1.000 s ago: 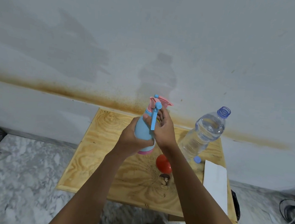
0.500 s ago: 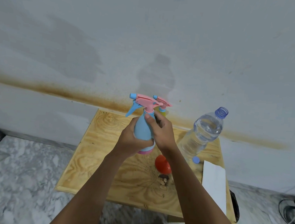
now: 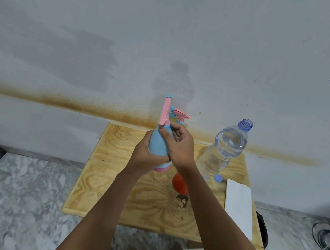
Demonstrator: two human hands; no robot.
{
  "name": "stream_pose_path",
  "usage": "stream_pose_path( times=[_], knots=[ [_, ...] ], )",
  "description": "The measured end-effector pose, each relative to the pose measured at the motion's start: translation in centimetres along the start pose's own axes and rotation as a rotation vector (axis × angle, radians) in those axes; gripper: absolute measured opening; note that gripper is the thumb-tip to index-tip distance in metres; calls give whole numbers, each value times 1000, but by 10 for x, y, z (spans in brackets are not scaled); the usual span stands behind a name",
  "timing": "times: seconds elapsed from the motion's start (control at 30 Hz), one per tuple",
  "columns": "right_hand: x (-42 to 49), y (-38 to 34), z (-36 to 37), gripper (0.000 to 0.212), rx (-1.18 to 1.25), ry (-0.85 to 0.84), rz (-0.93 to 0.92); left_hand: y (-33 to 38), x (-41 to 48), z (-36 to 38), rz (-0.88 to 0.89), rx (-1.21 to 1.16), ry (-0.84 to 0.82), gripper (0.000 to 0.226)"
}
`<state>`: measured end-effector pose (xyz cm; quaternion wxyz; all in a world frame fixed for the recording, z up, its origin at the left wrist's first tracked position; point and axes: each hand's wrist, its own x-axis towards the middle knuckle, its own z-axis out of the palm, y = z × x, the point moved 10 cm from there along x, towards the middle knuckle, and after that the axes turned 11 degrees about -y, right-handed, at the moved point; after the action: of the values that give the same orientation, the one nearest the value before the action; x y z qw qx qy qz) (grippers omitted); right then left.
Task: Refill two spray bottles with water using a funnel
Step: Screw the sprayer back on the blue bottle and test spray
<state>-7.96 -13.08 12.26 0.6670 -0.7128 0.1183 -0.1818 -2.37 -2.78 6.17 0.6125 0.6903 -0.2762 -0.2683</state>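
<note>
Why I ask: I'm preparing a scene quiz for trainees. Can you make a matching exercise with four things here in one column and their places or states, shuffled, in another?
Things:
1. blue spray bottle
2. water bottle
3. red funnel
4. small blue cap

Places or states:
A. lies on the wooden table by the water bottle's base
B. gripped by the left hand
C. neck open, water inside
D. on the table, partly hidden by the right forearm

Pairs: 1-B, 2-C, 3-D, 4-A

water bottle [image 3: 224, 150] right, table [image 3: 106, 169] left open
</note>
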Motion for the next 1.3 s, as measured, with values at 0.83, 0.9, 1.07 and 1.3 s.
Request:
stream_pose_path(
  times=[0.83,0.9,1.07,1.3],
  knots=[
    [-9,-3,0,31,92,-4,17,10,-9,-1,7,-66,-34,78],
    [-8,-3,0,32,133,-19,26,13,-9,0,22,-70,-39,78],
    [-4,-6,2,21,205,-113,57,24,-10,1,61,-69,-68,80],
    [3,-12,-4,29,45,-87,33,29,-12,1,78,-58,-87,79]
  ],
)
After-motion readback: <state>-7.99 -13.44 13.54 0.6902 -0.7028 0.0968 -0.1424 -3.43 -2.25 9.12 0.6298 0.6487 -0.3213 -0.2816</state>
